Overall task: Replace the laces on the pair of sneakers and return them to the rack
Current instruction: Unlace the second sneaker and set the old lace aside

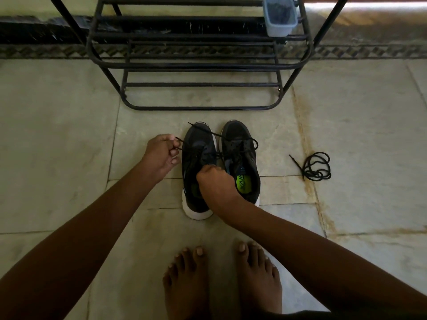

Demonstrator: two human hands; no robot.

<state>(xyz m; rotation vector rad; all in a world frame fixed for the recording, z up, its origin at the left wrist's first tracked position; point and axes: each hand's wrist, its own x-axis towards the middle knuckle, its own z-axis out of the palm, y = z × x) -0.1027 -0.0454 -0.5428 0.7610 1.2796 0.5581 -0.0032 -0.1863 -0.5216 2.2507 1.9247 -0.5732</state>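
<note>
While left grip (161, 153) pinches thin black lace (209, 134), right grip (213, 179) clutches lace over sneaker (196, 167).

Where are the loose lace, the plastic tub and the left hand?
loose lace (316, 167): head view, on the coiled middle.
plastic tub (278, 27): head view, on its front wall.
left hand (161, 153): head view, on the back of the hand.

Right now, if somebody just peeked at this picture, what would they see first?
First the two black sneakers side by side on the floor, with both hands working a lace on the left one: the left hand pinches a lace end beside it and the right hand grips at its tongue. Next, a loose black lace coiled on the tiles to the right, and the black rack behind, holding a small plastic tub.
</note>
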